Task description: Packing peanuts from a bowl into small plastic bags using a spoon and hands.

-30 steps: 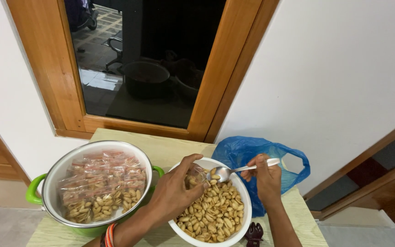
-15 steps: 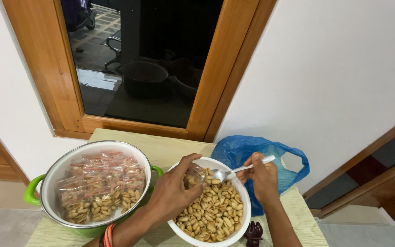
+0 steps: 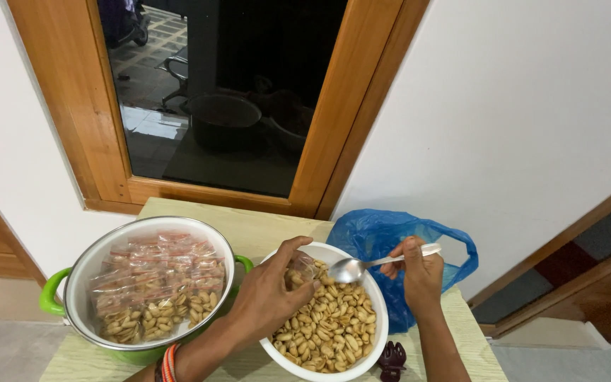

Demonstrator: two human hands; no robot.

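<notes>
Currently the white bowl (image 3: 376, 332) of peanuts (image 3: 330, 329) sits on the pale green tabletop (image 3: 249, 230), front and centre-right, and both hands work over it.

Left hand (image 3: 266, 297) reaches in from the lower left across the bowl's near-left rim. Fingers curled, pinching a small clear plastic packet (image 3: 300, 267) held just above the peanuts at the bowl's far-left side. Packet contents too small to tell. Orange and red bangles (image 3: 169, 363) on that wrist.

Right hand (image 3: 421, 272) hovers at the bowl's right rim, fingers closed around the white handle of a metal spoon (image 3: 362, 267). Spoon lies roughly level; its bowl end points left toward the packet, just beside it, above the peanuts. Can't tell if the spoon is loaded.

Left of the bowl, near it: a steel-lined pot with green outside and green handles (image 3: 56, 291), filled with small sealed clear packets of peanuts (image 3: 157, 279). The left forearm crosses the pot's near-right edge.

Behind the bowl on the right: a crumpled blue plastic bag (image 3: 383, 237), touching or just beside the bowl; the right hand sits in front of it.

Small dark hair clip (image 3: 392, 356) on the table at the bowl's near-right edge.

Behind the table: wood-framed window with dark glass (image 3: 235, 106), white wall (image 3: 518, 120) to the right.
</notes>
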